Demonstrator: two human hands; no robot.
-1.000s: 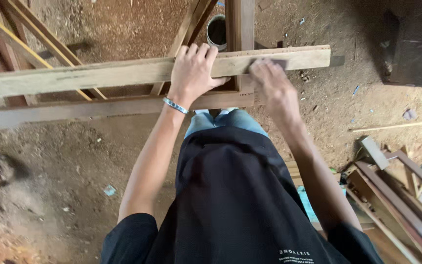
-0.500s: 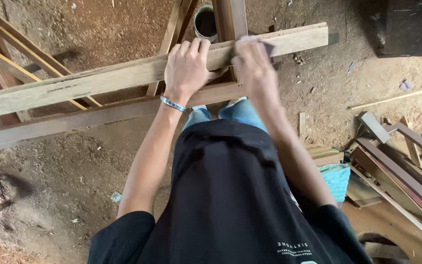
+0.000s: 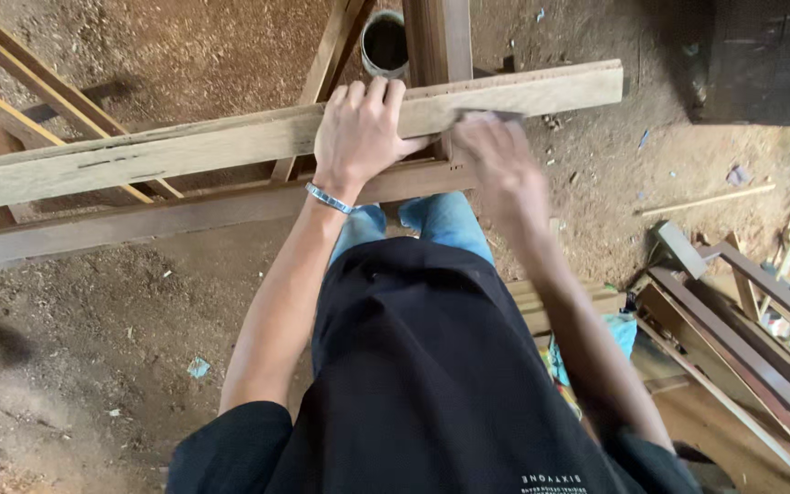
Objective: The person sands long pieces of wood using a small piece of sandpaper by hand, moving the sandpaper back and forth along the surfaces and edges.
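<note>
A pale plank (image 3: 230, 146) lies across a dark wooden frame (image 3: 185, 215), running from the left edge of the view up to the right, where its end juts out over the dirt floor (image 3: 185, 55). The left hand (image 3: 358, 133) lies palm down on top of the plank near its middle, fingers side by side and curled over the far edge, thumb reaching along the near side; a thin bracelet (image 3: 329, 198) circles the wrist. Just to the right, the right hand (image 3: 496, 160) is blurred, pressed on the plank's near edge with a small dark pad (image 3: 486, 116) under the fingertips; whether those fingers are spread or closed I cannot tell. A dark upright post (image 3: 436, 41) rises behind the plank, with a round can (image 3: 384, 44) on the ground beside it. Slanted battens (image 3: 38, 91) cross the upper left. Below the hands show blue jeans (image 3: 441, 220) and a black shirt (image 3: 432, 384). Loose dark boards (image 3: 742, 311) are heaped at the lower right, and a thin stick (image 3: 706, 201) lies on the dirt near them
</note>
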